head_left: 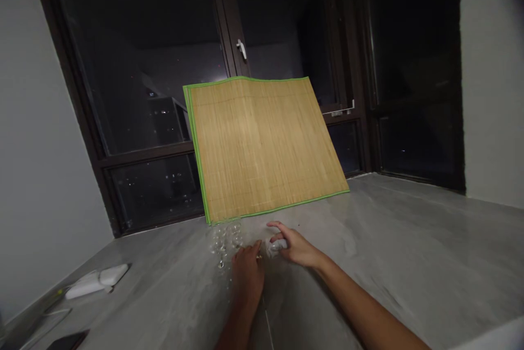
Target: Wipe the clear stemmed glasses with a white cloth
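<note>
Several clear glasses (219, 238) beside left hand (248, 269); right hand (298, 247) at another glass (274, 248).

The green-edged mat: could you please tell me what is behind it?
A dark-framed window shows beyond the mat's top and sides, its white handle above the upper edge. Whatever is directly behind the mat is covered.

dim light | dark window (135, 55) | soft shadows | slight blur | stretched edges
</note>
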{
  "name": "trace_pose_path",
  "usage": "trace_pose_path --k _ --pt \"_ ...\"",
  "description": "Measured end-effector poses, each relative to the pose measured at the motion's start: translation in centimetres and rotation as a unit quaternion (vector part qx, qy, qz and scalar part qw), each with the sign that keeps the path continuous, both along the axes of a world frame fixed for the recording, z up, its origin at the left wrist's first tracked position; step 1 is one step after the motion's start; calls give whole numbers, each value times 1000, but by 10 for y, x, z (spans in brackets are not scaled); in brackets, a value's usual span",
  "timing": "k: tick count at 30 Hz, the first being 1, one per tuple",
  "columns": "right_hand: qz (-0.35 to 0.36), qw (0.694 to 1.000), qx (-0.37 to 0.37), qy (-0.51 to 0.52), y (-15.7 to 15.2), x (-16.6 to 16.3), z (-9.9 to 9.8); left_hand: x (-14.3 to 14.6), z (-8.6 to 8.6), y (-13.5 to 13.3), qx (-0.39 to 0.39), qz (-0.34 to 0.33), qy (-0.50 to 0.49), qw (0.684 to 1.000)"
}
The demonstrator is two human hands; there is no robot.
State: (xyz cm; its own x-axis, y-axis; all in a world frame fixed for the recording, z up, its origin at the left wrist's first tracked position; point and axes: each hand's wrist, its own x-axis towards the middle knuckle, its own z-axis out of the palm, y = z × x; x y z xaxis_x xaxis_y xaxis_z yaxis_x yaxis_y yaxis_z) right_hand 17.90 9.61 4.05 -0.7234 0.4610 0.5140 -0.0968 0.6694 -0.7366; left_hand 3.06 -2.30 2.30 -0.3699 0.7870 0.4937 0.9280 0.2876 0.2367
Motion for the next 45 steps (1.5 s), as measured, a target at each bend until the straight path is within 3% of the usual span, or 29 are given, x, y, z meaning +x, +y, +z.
trace_pose_path --k 7,12,14,21,23,31,37,41,45 --pt "-143 982 20 119 7 -11 -10 -2 -1 5 14 -10 -26 999" --pt "-73 995 23 59 12 -10 -13 -2 -2 4 -3 7 -2 1000" --pt "-82 995 33 45 11 -10 -12 -1 0 3 -15 16 4 1000" --pt "-256 965 49 25 13 -8 -9 0 3 0 -15 30 -33 999" --pt "-246 967 32 49 15 -8 -10 -1 2 0 -4 27 -60 998" --pt "-42 998 4 38 1 -6 -7 -5 -2 1 10 15 -69 997" --pt "70 974 -199 83 -6 4 11 -6 -5 6 52 -49 -110 991" --pt "59 953 -272 123 -4 0 13 -5 -6 9 93 -93 -170 977" --pt "-48 937 -283 201 6 -6 10 -5 -4 10 109 -74 -238 962"
